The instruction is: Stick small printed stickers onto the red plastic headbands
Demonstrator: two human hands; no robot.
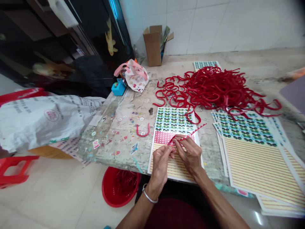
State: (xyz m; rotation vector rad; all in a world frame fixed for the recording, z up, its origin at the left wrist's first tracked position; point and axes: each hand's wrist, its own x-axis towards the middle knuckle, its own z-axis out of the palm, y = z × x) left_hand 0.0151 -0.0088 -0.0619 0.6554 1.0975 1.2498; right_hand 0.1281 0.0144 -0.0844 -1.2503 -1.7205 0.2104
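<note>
My left hand [161, 158] is closed, its thumb and fingers pinching the end of a thin red strip [171, 140]. Close beside it, my right hand [189, 153] pinches the same area with its fingertips. From behind the right fingers a red sticker strip with white spots [199, 128] sticks out to the upper right; whether the two pieces are joined is hidden. Both hands are over a printed sticker sheet [175, 119] with green-and-blue pictures, a red dotted band and yellow striped rows. Left of the sheet lies a single U-shaped red band [143, 135].
A big heap of red curved bands [214, 87] covers the back right. Stacked sticker sheets [257, 162] lie at right. A cardboard box [152, 47], a white-and-pink bag [136, 78] and a blue tape dispenser [118, 88] stand behind. A red basket [107, 190] sits below the table edge.
</note>
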